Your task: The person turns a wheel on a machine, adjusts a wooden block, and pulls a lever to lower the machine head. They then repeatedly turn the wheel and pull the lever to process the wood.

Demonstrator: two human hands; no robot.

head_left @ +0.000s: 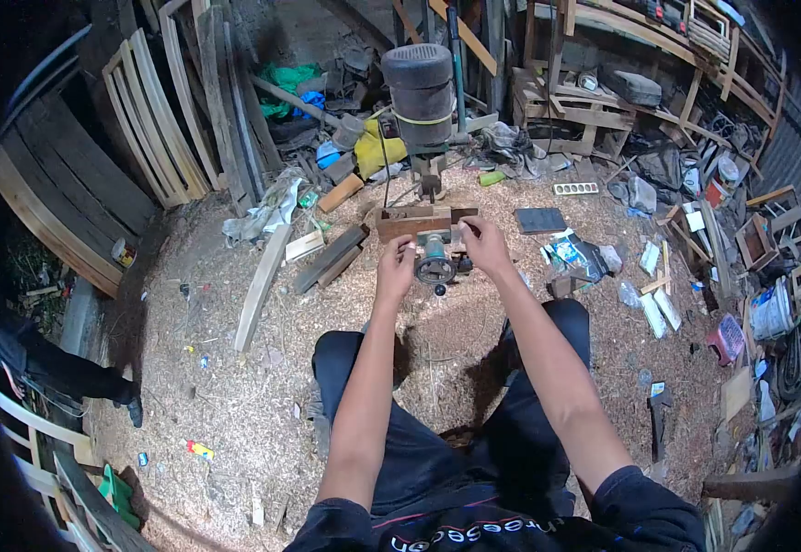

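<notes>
In the upper centre of the frame, the wooden block (410, 226) lies crosswise below the motor (421, 97), long axis running left to right. The right hand (487, 248) is nearer, curled at its right end; the left hand (395, 269) bends beside the handwheel (436, 270). Whether either grip closes on anything, I cannot tell.

The right hand (484, 248) covers one end of the wooden piece (414, 226); whether the left hand (397, 263) touches it is too small to tell. The tool tip under the motor (419, 101) is hard to make out. The dark rim cuts off another person (46, 357) at the left. The shirt (474, 529) runs past the bottom edge, its lettering partly lost.
</notes>
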